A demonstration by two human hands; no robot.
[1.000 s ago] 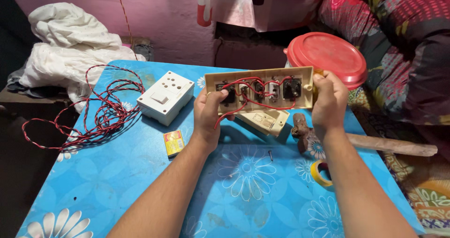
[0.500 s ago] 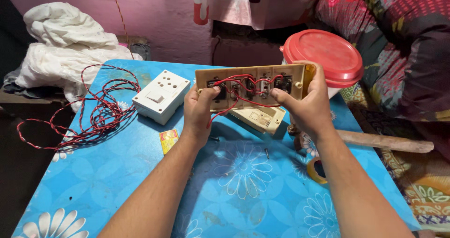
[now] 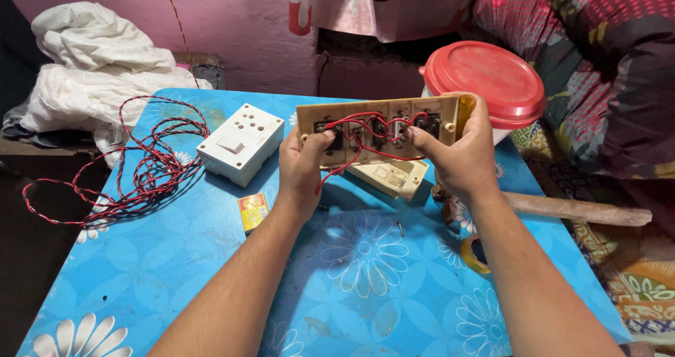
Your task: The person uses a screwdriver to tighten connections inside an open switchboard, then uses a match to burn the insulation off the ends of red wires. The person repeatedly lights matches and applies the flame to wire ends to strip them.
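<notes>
I hold a beige switch plate (image 3: 380,111) upright above the blue table (image 3: 176,258), its back side toward me, with red wires looped between several black terminals. My left hand (image 3: 302,167) grips its left end, thumb on a terminal. My right hand (image 3: 457,153) grips the right end, fingers touching the wiring near the right terminals. Under the plate lies a beige box part (image 3: 394,177).
A white switch-and-socket box (image 3: 239,142) sits left of my hands. A tangle of red-black twisted wire (image 3: 140,167) spreads at the table's left. A small yellow-red box (image 3: 252,211), a screw (image 3: 401,227), a tape roll (image 3: 472,255), a red-lidded container (image 3: 485,79) and a wooden handle (image 3: 576,209) are nearby.
Both hands and the plate have shifted slightly left and lower in view. My right fingers have moved from the plate's edge onto the wiring at its right end.
</notes>
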